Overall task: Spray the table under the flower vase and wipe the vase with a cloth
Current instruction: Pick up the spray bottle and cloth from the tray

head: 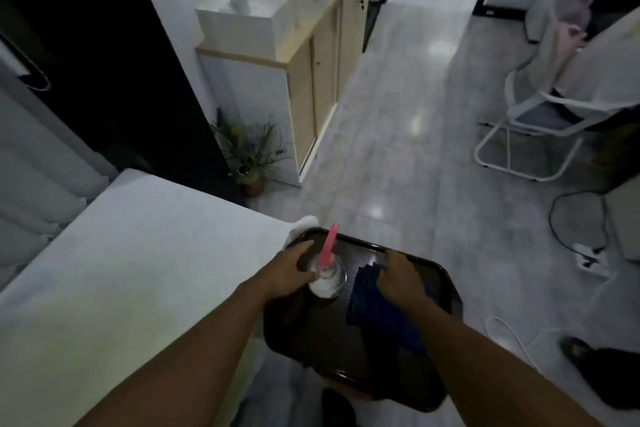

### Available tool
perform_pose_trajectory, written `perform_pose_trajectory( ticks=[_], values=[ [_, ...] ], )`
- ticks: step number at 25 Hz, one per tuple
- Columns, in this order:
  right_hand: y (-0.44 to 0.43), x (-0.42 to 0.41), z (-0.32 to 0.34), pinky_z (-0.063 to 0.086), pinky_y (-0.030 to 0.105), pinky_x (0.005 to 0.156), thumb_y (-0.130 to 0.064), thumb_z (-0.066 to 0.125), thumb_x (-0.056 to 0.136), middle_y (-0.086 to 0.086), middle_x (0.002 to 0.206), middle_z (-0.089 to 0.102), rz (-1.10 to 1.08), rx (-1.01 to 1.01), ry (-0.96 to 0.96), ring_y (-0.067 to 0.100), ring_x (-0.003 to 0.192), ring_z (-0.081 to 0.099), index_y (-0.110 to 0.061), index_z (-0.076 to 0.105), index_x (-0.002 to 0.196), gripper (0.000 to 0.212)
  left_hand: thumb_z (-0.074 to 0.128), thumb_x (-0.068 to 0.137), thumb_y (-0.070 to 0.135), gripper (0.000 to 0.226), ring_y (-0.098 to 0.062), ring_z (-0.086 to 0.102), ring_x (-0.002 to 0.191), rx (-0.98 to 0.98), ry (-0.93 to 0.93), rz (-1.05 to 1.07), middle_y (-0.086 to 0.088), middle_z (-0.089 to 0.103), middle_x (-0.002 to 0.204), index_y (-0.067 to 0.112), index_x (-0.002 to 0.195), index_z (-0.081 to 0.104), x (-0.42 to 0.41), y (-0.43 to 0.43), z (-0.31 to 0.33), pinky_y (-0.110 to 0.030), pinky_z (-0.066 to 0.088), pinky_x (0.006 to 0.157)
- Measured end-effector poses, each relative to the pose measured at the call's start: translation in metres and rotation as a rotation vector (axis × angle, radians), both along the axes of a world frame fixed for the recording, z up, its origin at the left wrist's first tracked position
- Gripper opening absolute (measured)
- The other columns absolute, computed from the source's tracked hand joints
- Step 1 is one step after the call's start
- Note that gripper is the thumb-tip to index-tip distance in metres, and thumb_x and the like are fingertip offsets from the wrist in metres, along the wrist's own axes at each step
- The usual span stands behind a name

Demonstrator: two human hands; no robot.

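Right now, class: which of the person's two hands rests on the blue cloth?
The right hand lies on the blue cloth on the dark tray; the left hand grips the pink-topped spray bottle instead.

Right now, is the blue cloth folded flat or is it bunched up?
Bunched up. The blue cloth lies crumpled in dark folds on the black tray, with the right hand resting on its top end.

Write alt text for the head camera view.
Seen from above, a person's left hand grips a clear bottle with a pink top on a dark tray, while the right hand presses a blue cloth beside it. A white-covered table sits left.
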State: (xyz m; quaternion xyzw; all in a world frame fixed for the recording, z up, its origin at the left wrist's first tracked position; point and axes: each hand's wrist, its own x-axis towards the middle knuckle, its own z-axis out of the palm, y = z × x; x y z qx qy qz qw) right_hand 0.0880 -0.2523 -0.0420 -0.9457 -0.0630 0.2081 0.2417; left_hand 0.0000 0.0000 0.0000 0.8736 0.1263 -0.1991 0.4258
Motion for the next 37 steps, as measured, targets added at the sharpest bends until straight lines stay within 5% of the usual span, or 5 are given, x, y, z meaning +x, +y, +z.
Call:
perform_pose_trajectory(
  ticks=[12,20,24,28,37],
  values=[
    [-0.042,0.003,-0.055,0.043,0.039,0.098,-0.033,0.074,0.079,0.011,0.138,0.051,0.331,-0.305,-0.030,0.029,0.123,0.050,-0.014,0.041,0.145,0.076,0.064,0.101,0.024,0.035,0.018,0.060,0.105,-0.229,-0.162,0.284,0.011,0.066,0.122,0.054,0.115,0.052,0.015,-0.058,-0.037,-0.009,0.044,0.095],
    [-0.036,0.018,-0.044,0.035,0.039,0.094,-0.036,0.059,0.085,0.003,0.110,0.072,0.448,-0.435,0.072,0.027,0.111,0.062,-0.019,0.065,0.107,0.028,0.060,0.102,0.023,0.021,0.007,0.062,0.106,-0.215,-0.254,0.347,0.000,0.069,0.126,0.033,0.121,0.063,0.011,-0.062,-0.030,-0.027,0.047,0.099],
    [-0.021,0.030,-0.018,0.048,0.033,0.077,-0.026,0.059,0.089,0.004,0.087,0.069,0.525,-0.212,0.251,0.018,0.083,0.063,-0.020,0.060,0.077,0.014,0.053,0.106,0.028,0.039,0.011,0.059,0.115,-0.215,-0.319,0.414,0.010,0.066,0.129,0.062,0.124,0.048,0.004,-0.048,0.005,-0.019,0.049,0.102],
    [0.021,0.047,0.004,0.059,0.037,0.081,-0.038,0.065,0.090,0.004,0.105,0.071,0.600,-0.074,0.188,0.017,0.087,0.066,-0.016,0.064,0.113,0.032,0.040,0.109,0.037,0.049,0.024,0.050,0.115,-0.173,-0.452,0.518,0.039,0.051,0.117,0.066,0.146,0.024,-0.015,-0.021,0.056,0.001,0.037,0.093],
    [0.233,-0.042,0.096,0.047,0.028,0.075,-0.034,0.055,0.100,0.003,0.108,0.067,0.841,0.313,0.040,0.021,0.097,0.065,-0.017,0.056,0.122,0.028,0.038,0.110,0.036,0.043,-0.005,0.064,0.113,0.007,-0.626,1.027,0.010,0.064,0.110,0.065,0.141,0.034,-0.184,0.095,0.124,-0.009,0.043,0.096]
  ],
)
